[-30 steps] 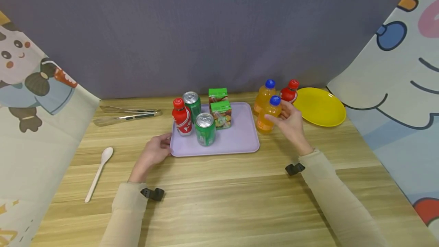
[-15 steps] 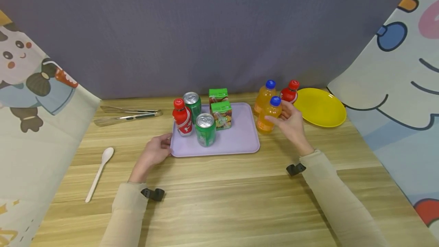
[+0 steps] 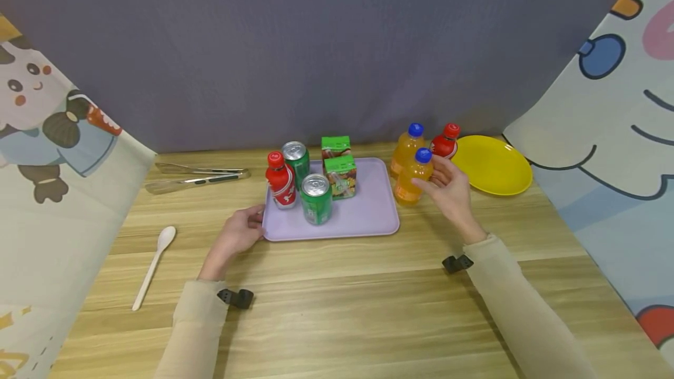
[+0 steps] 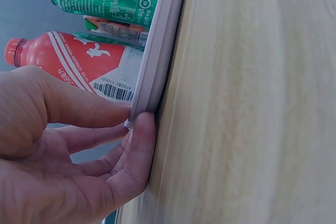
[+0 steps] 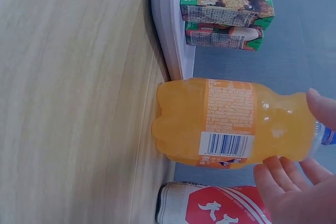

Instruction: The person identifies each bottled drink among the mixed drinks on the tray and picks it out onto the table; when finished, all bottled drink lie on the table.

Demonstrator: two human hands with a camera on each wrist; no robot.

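Note:
My left hand [image 3: 241,230] pinches the near-left corner of a lilac tray [image 3: 363,215], thumb on the rim and fingers against its outside, as the left wrist view shows. A red bottle [image 3: 282,183], two green cans [image 3: 316,206] and two juice boxes [image 3: 342,183] stand on the tray. Just right of the tray, my right hand [image 3: 451,192] holds an upright bottle of orange drink [image 3: 408,189] near its shoulder, thumb on one side and fingers on the other. The bottle's base is close to the tabletop in the right wrist view [image 5: 231,121].
A second orange drink bottle [image 3: 403,151] and another red bottle [image 3: 445,144] stand behind the held one. Right of them lies a yellow plate [image 3: 492,165]. Metal tongs [image 3: 197,180] and a white spoon [image 3: 152,268] lie on the left. A grey curtain [image 3: 337,57] closes the back.
My right hand has shifted slightly to the right, its thumb nearer the edge of the orange drink bottle. The bottle, the tray and my left hand stay practically in place.

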